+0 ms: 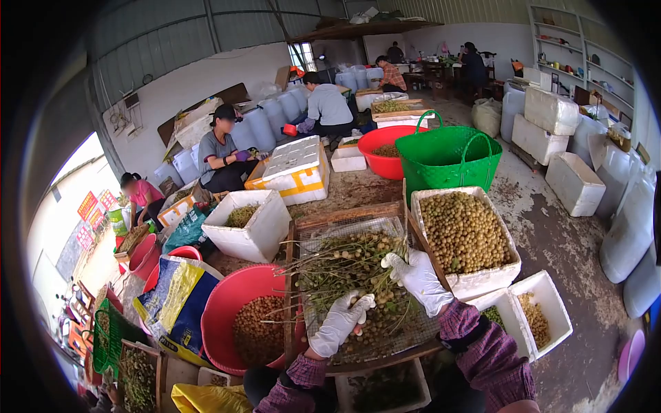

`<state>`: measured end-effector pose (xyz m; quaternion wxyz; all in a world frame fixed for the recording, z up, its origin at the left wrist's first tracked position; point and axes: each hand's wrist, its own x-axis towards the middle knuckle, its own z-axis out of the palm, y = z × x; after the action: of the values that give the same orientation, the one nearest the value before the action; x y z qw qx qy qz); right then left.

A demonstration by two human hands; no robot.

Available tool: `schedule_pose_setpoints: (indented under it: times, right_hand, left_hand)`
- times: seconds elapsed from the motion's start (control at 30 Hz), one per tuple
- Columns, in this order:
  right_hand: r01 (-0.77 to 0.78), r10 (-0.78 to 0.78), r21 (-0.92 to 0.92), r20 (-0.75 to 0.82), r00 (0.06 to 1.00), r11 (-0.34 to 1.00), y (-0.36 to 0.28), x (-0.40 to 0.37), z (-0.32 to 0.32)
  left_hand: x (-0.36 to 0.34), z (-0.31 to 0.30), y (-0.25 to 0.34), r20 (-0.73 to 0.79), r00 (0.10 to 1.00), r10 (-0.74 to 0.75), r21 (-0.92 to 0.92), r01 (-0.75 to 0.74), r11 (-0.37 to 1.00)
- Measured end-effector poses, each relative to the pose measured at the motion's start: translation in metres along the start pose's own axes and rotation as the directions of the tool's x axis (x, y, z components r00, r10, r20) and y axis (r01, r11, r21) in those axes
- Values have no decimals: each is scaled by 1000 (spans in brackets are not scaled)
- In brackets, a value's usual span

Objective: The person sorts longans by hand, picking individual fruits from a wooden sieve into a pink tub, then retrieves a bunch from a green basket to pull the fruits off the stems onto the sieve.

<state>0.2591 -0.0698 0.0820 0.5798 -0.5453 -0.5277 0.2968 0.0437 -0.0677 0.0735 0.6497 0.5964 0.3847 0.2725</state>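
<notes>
A mesh-bottomed wooden tray (413,342) lies before me with a heap of longan twigs (337,265) and loose fruit on it. My left hand (341,325), in a white glove, is at the near side of the heap, its fingers curled in and closed; what they pinch is hidden. My right hand (418,280), also gloved, is closed on longan stems at the heap's right side. To the right, a white foam box (482,283) holds many picked longans (463,233). On the left, a red tub (224,303) holds more loose longans (261,327).
A green basket (451,165) and a red basin (375,141) stand beyond the tray. Smaller foam boxes (561,320) sit at right, another foam box (375,406) below the tray. A blue-yellow sack (175,303) lies left. Several people sit working farther back; blue barrels line the walls.
</notes>
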Motion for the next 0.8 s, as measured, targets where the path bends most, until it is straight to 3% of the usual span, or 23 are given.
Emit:
schedule_pose_setpoints:
  times: [0.07,0.1,0.13,0.17,0.27,0.3,0.37,0.4,0.5,0.53,0.63,0.77,0.8]
  right_hand:
    - [-191,197,95,-53,979,977,-15,3,-12]
    - [-202,207,89,-49,977,975,-39,0,-16]
    - [-215,213,70,25,977,974,-42,1,-21]
    - [-227,222,48,99,970,973,-42,3,-29]
    - [-62,64,-15,267,962,998,-32,3,-40]
    - [-18,8,31,302,953,999,-36,2,-41]
    - [64,-109,132,366,924,989,-43,-3,-44]
    - [54,-123,175,407,905,983,-54,-7,-46]
    - [12,-113,212,473,874,977,-59,-12,-46]
    - [-14,-96,220,480,872,975,-58,-12,-45]
    - [6,-122,254,445,887,967,-60,-16,-37]
    - [41,-114,251,281,953,967,-43,-17,-29]
    - [45,-107,236,261,959,971,-44,-18,-29]
  left_hand:
    - [6,-6,-20,-31,998,-63,-70,61,996]
    - [10,-11,-28,-46,995,-93,-103,88,991]
    - [10,-14,-27,-23,986,-167,17,167,986]
    - [7,-13,-29,-45,994,-98,83,101,991]
    - [1,-12,-32,-40,994,103,304,-86,949]
    - [3,-10,-28,-32,958,283,465,-236,853]
    - [11,-3,-16,70,802,593,731,-446,517]
    - [10,5,1,85,858,507,503,-476,721]
    - [10,23,30,200,746,636,584,-612,534]
    - [17,29,25,187,734,653,421,-661,621]
    - [43,27,-2,285,747,601,595,-629,500]
    - [103,-9,-86,244,714,656,710,-592,380]
    - [93,-9,-71,206,749,630,725,-549,416]
